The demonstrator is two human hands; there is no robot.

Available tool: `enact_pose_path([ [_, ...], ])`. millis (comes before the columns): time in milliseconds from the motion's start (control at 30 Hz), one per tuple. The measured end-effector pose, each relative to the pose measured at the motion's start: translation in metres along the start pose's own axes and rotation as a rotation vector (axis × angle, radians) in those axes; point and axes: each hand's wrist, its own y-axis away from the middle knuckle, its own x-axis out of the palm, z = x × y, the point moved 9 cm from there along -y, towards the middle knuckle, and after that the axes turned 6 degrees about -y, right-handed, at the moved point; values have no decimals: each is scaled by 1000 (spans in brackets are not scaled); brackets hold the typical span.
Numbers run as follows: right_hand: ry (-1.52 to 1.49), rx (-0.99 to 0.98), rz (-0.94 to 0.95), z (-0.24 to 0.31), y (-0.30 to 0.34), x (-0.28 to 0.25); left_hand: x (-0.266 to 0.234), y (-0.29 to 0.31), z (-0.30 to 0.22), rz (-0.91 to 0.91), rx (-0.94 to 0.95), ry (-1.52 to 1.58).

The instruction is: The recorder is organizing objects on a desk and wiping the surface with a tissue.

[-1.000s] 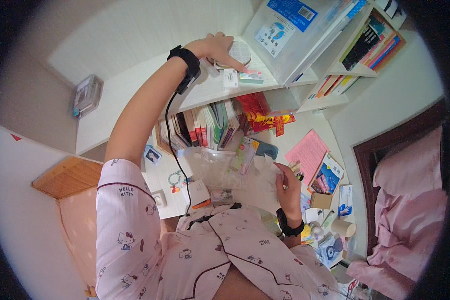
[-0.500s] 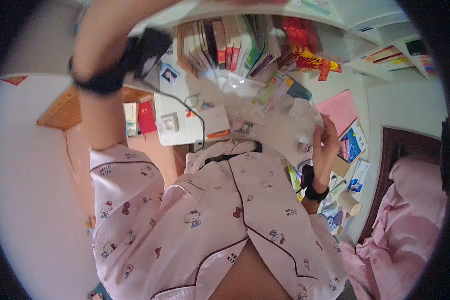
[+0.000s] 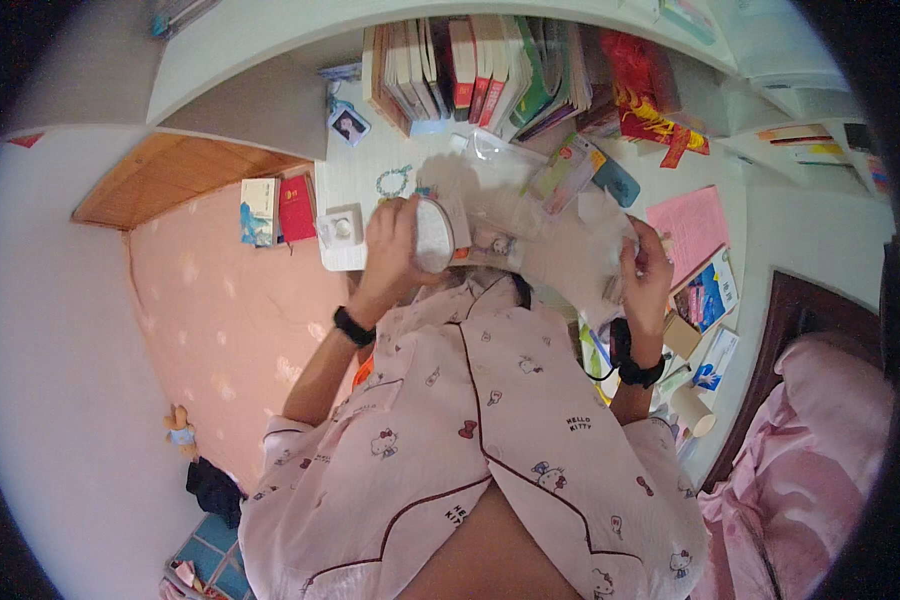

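My left hand (image 3: 392, 248) is closed around a white round-ended object (image 3: 433, 238) with a pale, speckled face, above the near left part of the white desk. What kind of thing it is, I cannot make out. On the right, the fingers of my right hand (image 3: 648, 272) pinch the edge of a thin see-through plastic bag (image 3: 568, 245), which spreads leftward over the desk. Small items show dimly through or under the plastic. Behind it lies a clear plastic case (image 3: 490, 160). Both wrists wear black bands.
A row of books (image 3: 470, 75) stands at the desk's back. Right of my right hand are a pink sheet (image 3: 688, 225), a blue booklet (image 3: 712, 290) and a beige cylinder (image 3: 690, 408). Left lie a small white box (image 3: 340, 230) and a bead bracelet (image 3: 394, 180).
My left arm, raised high toward the shelf before, has come down to the desk, and its hand now holds the white object. My right hand stays at the plastic bag, almost unmoved.
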Motion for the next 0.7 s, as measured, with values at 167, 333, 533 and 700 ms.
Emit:
enact_pose_path([
  [167, 185, -64, -23, 2, 5, -6, 80, -3, 14, 58, 37, -315],
  [333, 97, -75, -62, -4, 8, -13, 83, 1, -2, 184, 100, -450],
  [533, -14, -35, -128, -8, 14, -37, -103, -41, -140, 305, 349, 130],
  [700, -19, -122, -195, -7, 9, -49, -207, -130, -214, 347, 460, 53],
])
